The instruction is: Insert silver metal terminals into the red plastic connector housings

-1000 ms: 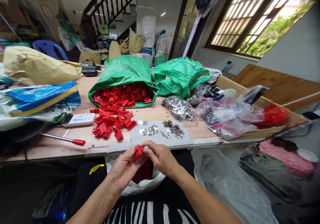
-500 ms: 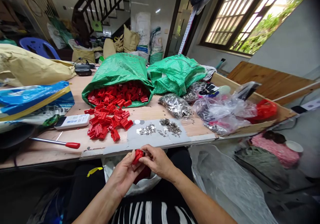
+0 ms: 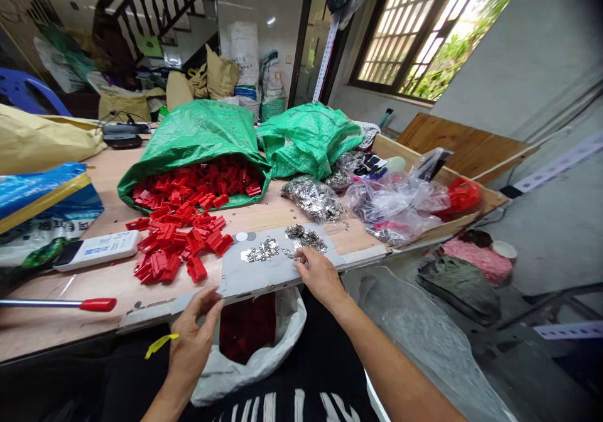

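My left hand hangs by the table's front edge with thumb and fingers apart, holding nothing. My right hand reaches over a grey board, its thumb and fingertips pinched together among small silvery metal pieces; whatever is between them is too small to make out. Another cluster of shiny metal pieces lies left of these fingers. Ahead of my left hand is a pile of red plastic parts, spilling from a green woven sack. Below the edge, an open white sack shows dark red contents.
A clear bag of metal pieces lies behind the board, beside a second green sack. Plastic bags fill a shallow wooden tray on the right. At left are a white box-shaped device and a red-tipped rod.
The red part is gone from my hands, which have separated. My left hand moved left and opened; my right went forward to the metal pieces. The view shifted right.
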Available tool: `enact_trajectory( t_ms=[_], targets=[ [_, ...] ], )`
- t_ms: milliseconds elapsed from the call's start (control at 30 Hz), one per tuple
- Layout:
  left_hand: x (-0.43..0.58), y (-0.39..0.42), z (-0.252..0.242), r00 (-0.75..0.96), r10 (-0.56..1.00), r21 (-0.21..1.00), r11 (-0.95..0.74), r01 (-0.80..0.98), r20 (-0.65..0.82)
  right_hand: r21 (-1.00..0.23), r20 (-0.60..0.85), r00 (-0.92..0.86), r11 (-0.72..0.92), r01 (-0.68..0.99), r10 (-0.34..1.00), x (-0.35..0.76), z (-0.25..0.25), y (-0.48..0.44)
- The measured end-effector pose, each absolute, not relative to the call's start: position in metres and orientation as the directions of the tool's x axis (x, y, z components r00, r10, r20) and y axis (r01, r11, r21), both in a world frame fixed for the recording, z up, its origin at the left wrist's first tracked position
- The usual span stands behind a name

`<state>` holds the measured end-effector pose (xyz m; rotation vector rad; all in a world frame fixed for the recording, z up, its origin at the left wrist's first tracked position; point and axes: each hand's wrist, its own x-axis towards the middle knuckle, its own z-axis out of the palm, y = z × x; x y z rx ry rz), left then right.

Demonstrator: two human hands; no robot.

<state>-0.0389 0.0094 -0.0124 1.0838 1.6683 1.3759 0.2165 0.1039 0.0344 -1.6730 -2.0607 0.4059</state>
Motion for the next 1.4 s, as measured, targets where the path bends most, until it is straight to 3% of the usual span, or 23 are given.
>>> enact_trajectory(
  t_ms=[100, 200, 367, 600, 733, 800, 867, 933, 1033, 1100, 1167, 1400],
  targets=[
    [-0.053, 0.023, -0.013, -0.439, 0.842, 0.829, -0.016, 0.56, 0.313, -0.412, 0.147, -0.16, 0.207, 0.887, 0.976, 0.218, 0.033, 0.111],
    [-0.064, 0.039, -0.013, -0.392, 0.814, 0.65, 0.024, 0.759, 0.428, -0.37, 0.145, -0.18, 0.222, 0.902, 0.973, 0.214, 0.03, 0.115],
    [-0.074, 0.058, -0.012, -0.323, 0.859, 0.524, 0.076, 0.848, 0.398, -0.347, 0.129, -0.225, 0.257, 0.902, 0.966, 0.211, 0.028, 0.122],
    [-0.079, 0.063, -0.013, -0.304, 0.868, 0.563, 0.035, 0.826, 0.392, -0.411, 0.184, -0.269, 0.323, 0.853, 0.945, 0.214, 0.023, 0.122],
    [-0.072, 0.055, 0.0, -0.458, 0.84, 0.802, 0.047, 0.595, 0.291, -0.491, 0.197, -0.219, 0.29, 0.821, 0.956, 0.214, 0.021, 0.122],
    [-0.062, 0.049, 0.012, -0.491, 0.86, 0.96, 0.01, 0.281, 0.135, -0.533, 0.224, -0.223, 0.311, 0.787, 0.949, 0.213, 0.022, 0.122],
    [-0.05, 0.043, 0.026, -0.407, 0.911, 0.99, 0.014, -0.137, -0.069, -0.574, 0.252, -0.234, 0.34, 0.745, 0.939, 0.21, 0.024, 0.121],
    [-0.039, 0.037, 0.038, -0.261, 0.934, 0.877, 0.096, -0.471, -0.243, -0.633, 0.255, -0.229, 0.341, 0.696, 0.94, 0.207, 0.026, 0.119],
    [-0.027, 0.031, 0.051, -0.035, 0.878, 0.589, 0.29, -0.754, -0.477, -0.744, 0.206, -0.224, 0.301, 0.597, 0.953, 0.202, 0.028, 0.113],
    [-0.022, 0.029, 0.054, 0.083, 0.813, 0.421, 0.382, -0.823, -0.576, -0.811, 0.15, -0.25, 0.264, 0.523, 0.957, 0.198, 0.029, 0.107],
    [-0.018, 0.027, 0.056, 0.15, 0.78, 0.339, 0.426, -0.839, -0.608, -0.871, 0.103, -0.274, 0.22, 0.439, 0.956, 0.193, 0.031, 0.101],
    [-0.01, 0.023, 0.056, 0.207, 0.744, 0.28, 0.472, -0.836, -0.636, -0.964, 0.08, -0.32, 0.155, 0.217, 0.944, 0.176, 0.053, 0.078]
  ],
)
